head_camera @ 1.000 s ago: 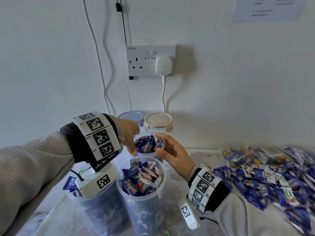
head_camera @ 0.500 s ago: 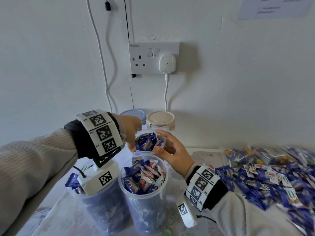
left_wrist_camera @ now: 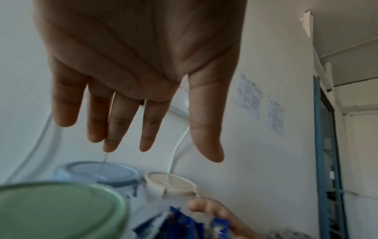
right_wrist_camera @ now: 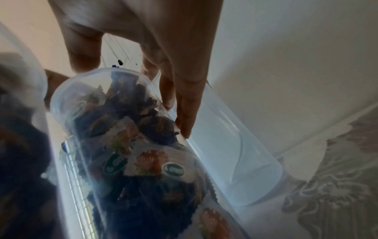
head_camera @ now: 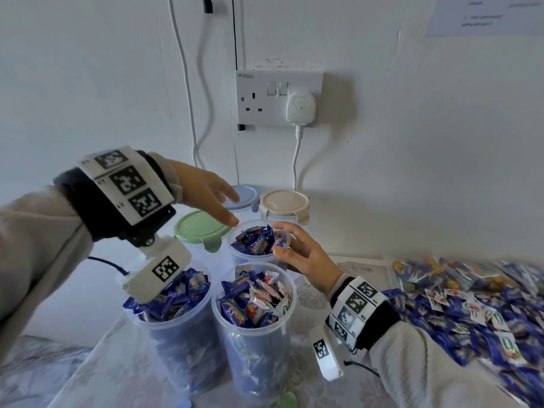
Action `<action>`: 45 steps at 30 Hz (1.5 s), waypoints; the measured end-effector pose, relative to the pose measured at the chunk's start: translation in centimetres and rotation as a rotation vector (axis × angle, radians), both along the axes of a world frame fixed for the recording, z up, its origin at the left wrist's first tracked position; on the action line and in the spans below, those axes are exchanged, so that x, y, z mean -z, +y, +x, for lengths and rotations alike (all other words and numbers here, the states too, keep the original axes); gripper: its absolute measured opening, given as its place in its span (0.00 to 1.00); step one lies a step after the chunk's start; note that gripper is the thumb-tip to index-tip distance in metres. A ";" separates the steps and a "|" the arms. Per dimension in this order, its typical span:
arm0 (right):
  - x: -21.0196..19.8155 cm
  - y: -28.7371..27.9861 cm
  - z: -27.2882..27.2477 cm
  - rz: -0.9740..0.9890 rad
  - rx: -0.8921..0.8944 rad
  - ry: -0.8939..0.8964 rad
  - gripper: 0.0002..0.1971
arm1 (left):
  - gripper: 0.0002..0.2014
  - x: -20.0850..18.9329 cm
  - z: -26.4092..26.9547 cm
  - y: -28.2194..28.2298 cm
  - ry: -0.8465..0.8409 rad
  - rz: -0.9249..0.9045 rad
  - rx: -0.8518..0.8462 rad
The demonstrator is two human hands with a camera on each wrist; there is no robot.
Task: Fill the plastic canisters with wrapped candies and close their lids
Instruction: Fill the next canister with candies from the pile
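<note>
Three lidless clear canisters hold wrapped candies: front left (head_camera: 176,319), front middle (head_camera: 256,325) and a back one (head_camera: 259,245), (right_wrist_camera: 126,145). Behind them stand canisters with a green lid (head_camera: 200,228), (left_wrist_camera: 57,210), a blue lid (head_camera: 245,195) and a beige lid (head_camera: 284,204). My left hand (head_camera: 234,210), (left_wrist_camera: 178,153) hovers over the green lid and the back canister's rim, fingers straight, holding nothing. My right hand (head_camera: 279,240), (right_wrist_camera: 135,100) lies against the back canister's right side, its fairly straight fingers (right_wrist_camera: 184,116) resting on the wall.
A large heap of loose wrapped candies (head_camera: 471,304) covers the table at the right. A wall socket (head_camera: 278,98) with a white plug and hanging cables sits on the wall just behind the canisters. The patterned tablecloth (head_camera: 312,293) shows between the canisters and the heap.
My left hand has let go of the back canister's rim, lifted and straightened its fingers, uncovering the green lid. My right hand's fingers have loosened on the canister's side.
</note>
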State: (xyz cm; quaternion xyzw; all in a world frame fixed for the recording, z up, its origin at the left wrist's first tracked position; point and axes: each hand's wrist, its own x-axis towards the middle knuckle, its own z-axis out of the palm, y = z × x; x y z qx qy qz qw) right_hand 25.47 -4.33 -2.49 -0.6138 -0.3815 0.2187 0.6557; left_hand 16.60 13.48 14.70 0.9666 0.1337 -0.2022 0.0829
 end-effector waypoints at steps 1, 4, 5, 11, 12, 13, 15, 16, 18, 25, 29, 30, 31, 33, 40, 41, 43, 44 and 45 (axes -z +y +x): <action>-0.2 -0.1 0.1 -0.006 -0.012 0.039 0.18 | 0.44 -0.3 -0.2 0.7 -0.010 0.011 -0.028; -0.8 -0.2 0.4 -0.044 -0.043 0.176 0.17 | 0.41 0.1 -0.2 2.3 -0.025 0.112 -0.093; -0.9 -0.3 0.5 -0.065 -0.043 0.196 0.17 | 0.41 0.5 -0.1 2.5 -0.008 0.152 -0.103; -1.1 -0.4 0.1 -0.123 -0.006 0.204 0.17 | 0.44 4.1 0.3 3.1 0.145 0.185 -0.145; -1.1 -0.4 0.0 -0.122 0.000 0.205 0.17 | 0.45 4.4 0.4 3.1 0.138 0.182 -0.153; -1.1 -0.4 -0.1 -0.120 0.005 0.205 0.16 | 0.46 4.6 0.4 2.9 0.128 0.188 -0.168; -1.1 -0.3 -0.3 -0.120 0.016 0.206 0.16 | 0.47 4.5 0.5 2.7 0.121 0.213 -0.198; -1.1 -0.3 -0.3 -0.122 0.019 0.204 0.16 | 0.47 4.5 0.4 2.5 0.116 0.222 -0.203; -1.1 -0.4 -0.5 -0.130 0.021 0.197 0.16 | 0.46 4.3 0.3 2.2 0.088 0.252 -0.190; -1.3 -0.4 -1.0 -0.179 0.083 0.106 0.17 | 0.36 1.4 -0.9 -0.4 -0.163 0.600 -0.043; -1.7 -0.7 -1.5 -0.170 0.113 -0.063 0.16 | 0.37 -0.7 -2.5 -1.2 -0.386 0.589 -0.051; -2.1 -0.8 -1.5 -0.161 0.116 -0.124 0.16 | 0.39 -1.2 -3.0 -1.5 -0.459 0.596 -0.040; -2.6 -1.0 -1.6 -0.139 0.123 -0.184 0.18 | 0.42 -1.6 -3.4 -1.9 -0.542 0.607 -0.028; -4.2 -1.3 -1.9 -0.046 0.163 -0.277 0.21 | 0.46 -2.4 -4.3 -2.9 -0.739 0.604 -0.002; -12.0 -3.7 -4.0 0.346 0.372 -0.316 0.37 | 0.53 -4.9 -6.6 -8.7 -1.092 0.417 0.052; -13.0 -4.2 -4.3 0.387 0.355 -0.282 0.37 | 0.52 -5.1 -6.9 -9.8 -1.098 0.376 0.062; -14.6 -5.3 -5.0 0.455 0.321 -0.247 0.35 | 0.50 -5.4 -7.4 -11.9 -1.109 0.301 0.078; -15.2 -5.8 -5.5 0.483 0.320 -0.251 0.33 | 0.50 -5.4 -7.5 -13.0 -1.115 0.261 0.078; -15.6 -6.3 -6.0 0.512 0.318 -0.257 0.33 | 0.49 -5.5 -7.5 -14.0 -1.119 0.219 0.073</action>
